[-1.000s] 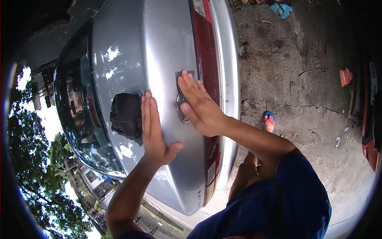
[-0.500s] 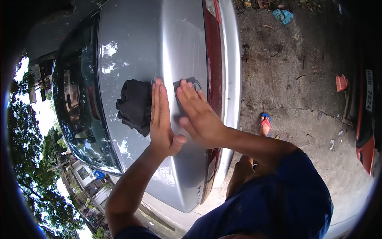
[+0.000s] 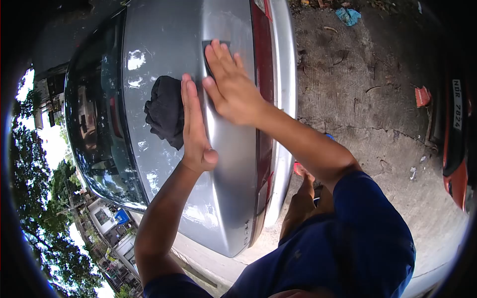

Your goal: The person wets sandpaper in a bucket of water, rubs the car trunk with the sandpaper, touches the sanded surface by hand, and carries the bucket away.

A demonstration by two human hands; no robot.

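Observation:
My right hand [image 3: 231,92] lies flat on the silver car's trunk lid [image 3: 233,154], near its rear edge. Under its fingers is a dark sheet [image 3: 206,45] that looks like sandpaper; only its edges show. My left hand [image 3: 195,126] rests on the lid to the left of it, fingers straight and thumb out, holding nothing that I can see. A crumpled black cloth [image 3: 166,111] lies on the lid just beside the left hand's fingers, perhaps touching them.
The car's rear window [image 3: 97,114] is on the left, its red tail light strip [image 3: 264,84] and bumper [image 3: 285,74] on the right. Rough concrete ground [image 3: 343,89] holds blue litter [image 3: 348,17] and a red wrapper [image 3: 423,97]. Another vehicle's plate [image 3: 457,104] shows at far right.
My right hand has slid up and slightly left along the lid, taking the dark sheet with it. My left hand has also shifted up a little. A sandalled foot has changed place.

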